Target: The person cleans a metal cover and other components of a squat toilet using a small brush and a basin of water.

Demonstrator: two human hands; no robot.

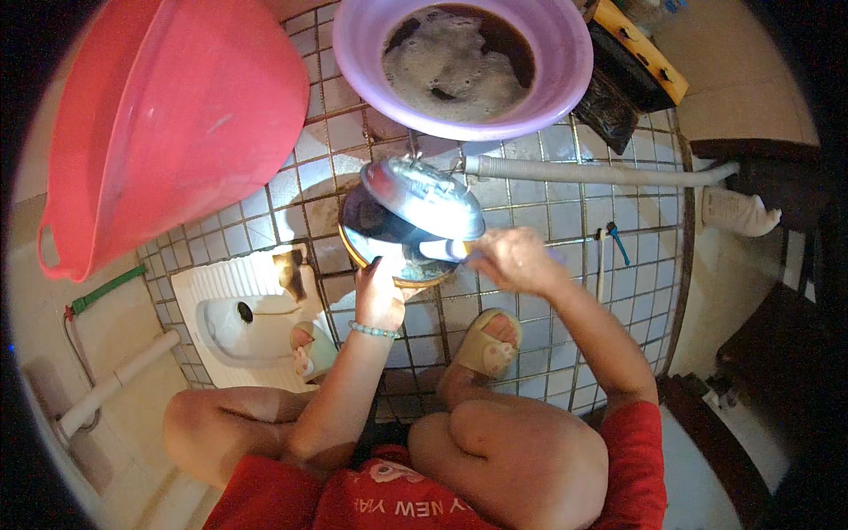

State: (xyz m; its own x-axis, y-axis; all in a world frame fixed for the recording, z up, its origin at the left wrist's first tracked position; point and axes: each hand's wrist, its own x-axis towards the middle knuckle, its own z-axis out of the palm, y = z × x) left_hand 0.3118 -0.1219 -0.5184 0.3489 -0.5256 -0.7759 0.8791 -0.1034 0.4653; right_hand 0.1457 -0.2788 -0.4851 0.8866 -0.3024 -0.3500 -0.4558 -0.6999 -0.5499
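My left hand grips the lower rim of a round dark dish-like part with a yellowish edge. A glossy, domed silvery disc lies tilted over this part; whether the two are joined I cannot tell. Strong glare covers much of the disc and the dark part's inner face. My right hand is closed around the handle of a small tool, perhaps a brush, whose white end sits at the dish's inner right side. Motion blurs the right hand's fingers.
Beyond my hands stands a purple basin of brown, foamy water. A large red tub is at left, above a squat toilet. To the right are a corrugated hose, a small blue brush and a dark, yellow-edged panel.
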